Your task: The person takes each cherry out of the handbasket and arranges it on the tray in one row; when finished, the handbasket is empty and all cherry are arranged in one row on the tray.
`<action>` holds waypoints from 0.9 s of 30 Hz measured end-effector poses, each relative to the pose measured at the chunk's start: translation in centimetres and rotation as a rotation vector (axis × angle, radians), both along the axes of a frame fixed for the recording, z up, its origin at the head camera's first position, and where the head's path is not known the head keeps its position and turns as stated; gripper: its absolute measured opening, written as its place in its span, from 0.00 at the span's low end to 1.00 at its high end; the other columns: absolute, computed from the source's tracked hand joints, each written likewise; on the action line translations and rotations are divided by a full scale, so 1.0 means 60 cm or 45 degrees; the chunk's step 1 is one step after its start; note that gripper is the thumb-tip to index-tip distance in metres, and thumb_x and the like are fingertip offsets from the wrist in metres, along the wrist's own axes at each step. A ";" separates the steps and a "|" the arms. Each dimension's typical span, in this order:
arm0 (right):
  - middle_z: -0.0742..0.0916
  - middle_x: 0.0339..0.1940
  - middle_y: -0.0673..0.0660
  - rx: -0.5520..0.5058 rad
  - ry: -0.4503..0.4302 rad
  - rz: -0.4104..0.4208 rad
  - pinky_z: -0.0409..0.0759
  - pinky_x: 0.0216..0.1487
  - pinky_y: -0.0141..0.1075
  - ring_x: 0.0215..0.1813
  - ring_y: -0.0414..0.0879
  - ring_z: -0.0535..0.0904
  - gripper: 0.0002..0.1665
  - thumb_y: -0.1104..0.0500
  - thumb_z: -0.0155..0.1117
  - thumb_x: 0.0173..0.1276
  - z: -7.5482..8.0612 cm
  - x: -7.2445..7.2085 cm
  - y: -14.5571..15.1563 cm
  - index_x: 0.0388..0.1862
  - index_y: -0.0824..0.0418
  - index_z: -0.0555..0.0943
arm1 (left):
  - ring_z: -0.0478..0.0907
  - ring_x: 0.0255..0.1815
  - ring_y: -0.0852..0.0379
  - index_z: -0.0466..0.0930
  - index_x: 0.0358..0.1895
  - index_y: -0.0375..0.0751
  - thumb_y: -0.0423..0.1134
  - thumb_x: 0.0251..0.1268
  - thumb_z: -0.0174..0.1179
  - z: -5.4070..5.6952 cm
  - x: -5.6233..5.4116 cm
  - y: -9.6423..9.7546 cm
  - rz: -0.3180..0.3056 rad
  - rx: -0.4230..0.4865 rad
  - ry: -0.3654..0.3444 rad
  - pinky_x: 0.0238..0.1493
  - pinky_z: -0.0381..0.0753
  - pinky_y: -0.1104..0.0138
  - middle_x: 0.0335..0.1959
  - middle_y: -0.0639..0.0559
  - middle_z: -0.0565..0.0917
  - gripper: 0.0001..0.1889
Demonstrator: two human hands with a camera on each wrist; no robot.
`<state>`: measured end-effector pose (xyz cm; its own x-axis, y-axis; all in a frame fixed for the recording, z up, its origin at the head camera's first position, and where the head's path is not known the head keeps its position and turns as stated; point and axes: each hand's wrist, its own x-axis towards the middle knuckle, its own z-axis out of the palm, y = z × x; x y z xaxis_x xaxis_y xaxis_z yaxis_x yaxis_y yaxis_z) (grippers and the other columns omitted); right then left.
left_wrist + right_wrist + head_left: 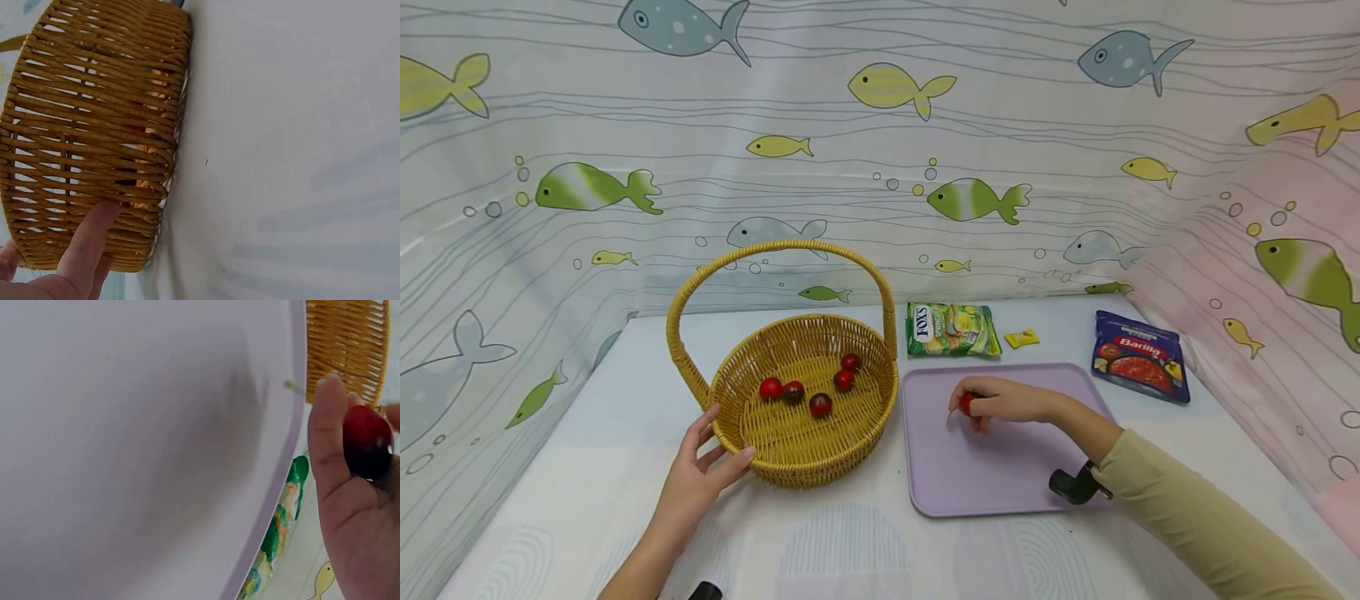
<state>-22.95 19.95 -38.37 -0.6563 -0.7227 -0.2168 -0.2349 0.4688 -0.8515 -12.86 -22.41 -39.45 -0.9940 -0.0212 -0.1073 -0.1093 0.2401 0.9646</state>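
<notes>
My right hand (pixel 1000 402) pinches a dark red cherry (pixel 367 442) by fingers and thumb, above the purple tray (pixel 940 483). A thin pale stem (pixel 292 386) sticks out past the fingers in the right wrist view. On the left, my left hand (pixel 703 467) rests against the near-left side of the round wicker basket (pixel 805 471), thumb at its rim and fingers spread. One finger (pixel 90 240) touches the weave in the left wrist view. Several red cherries (pixel 821 406) lie on the basket's floor, under its tall arched handle (pixel 790 245).
Behind the tray lies a green Fox's candy bag (pixel 951 330), with a small yellow wrapped candy (pixel 1021 337) beside it. A blue Barilla pouch (pixel 1140 358) lies at the back right. A fish-printed curtain (pixel 865 183) encloses the white table (pixel 820 550).
</notes>
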 end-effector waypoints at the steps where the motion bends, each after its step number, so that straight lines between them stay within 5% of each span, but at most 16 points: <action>1: 0.79 0.37 0.64 -0.007 -0.014 -0.010 0.79 0.40 0.44 0.36 0.50 0.76 0.14 0.65 0.48 0.69 0.001 0.001 0.001 0.50 0.68 0.74 | 0.52 0.67 0.33 0.36 0.75 0.48 0.40 0.63 0.61 0.000 0.000 0.000 -0.001 -0.002 0.000 0.46 0.80 0.66 0.71 0.35 0.42 0.46; 6: 0.80 0.44 0.57 0.014 0.141 -0.031 0.77 0.45 0.40 0.43 0.49 0.75 0.17 0.60 0.61 0.66 -0.001 0.000 0.002 0.52 0.64 0.77 | 0.53 0.67 0.34 0.36 0.75 0.48 0.41 0.63 0.61 0.002 0.002 0.000 0.002 -0.006 -0.005 0.46 0.80 0.66 0.71 0.34 0.42 0.46; 12: 0.81 0.35 0.45 0.084 0.439 -0.019 0.75 0.34 0.32 0.34 0.43 0.75 0.19 0.55 0.74 0.53 -0.010 -0.007 -0.003 0.43 0.58 0.83 | 0.53 0.68 0.34 0.36 0.75 0.48 0.41 0.63 0.61 0.003 0.002 0.000 0.002 -0.001 -0.007 0.46 0.79 0.66 0.71 0.35 0.42 0.46; 20: 0.81 0.30 0.48 0.136 0.436 -0.018 0.79 0.33 0.32 0.30 0.39 0.76 0.16 0.60 0.77 0.48 -0.028 -0.006 -0.013 0.36 0.56 0.81 | 0.52 0.68 0.34 0.37 0.75 0.48 0.41 0.63 0.61 0.004 0.002 0.000 -0.002 -0.006 -0.001 0.46 0.79 0.67 0.71 0.35 0.42 0.46; 27: 0.81 0.36 0.50 0.209 0.401 -0.091 0.79 0.34 0.30 0.31 0.39 0.78 0.18 0.65 0.75 0.48 -0.026 -0.001 -0.020 0.39 0.60 0.81 | 0.52 0.68 0.34 0.36 0.75 0.48 0.42 0.63 0.61 0.005 0.003 0.000 -0.003 -0.008 -0.005 0.47 0.79 0.67 0.71 0.35 0.42 0.46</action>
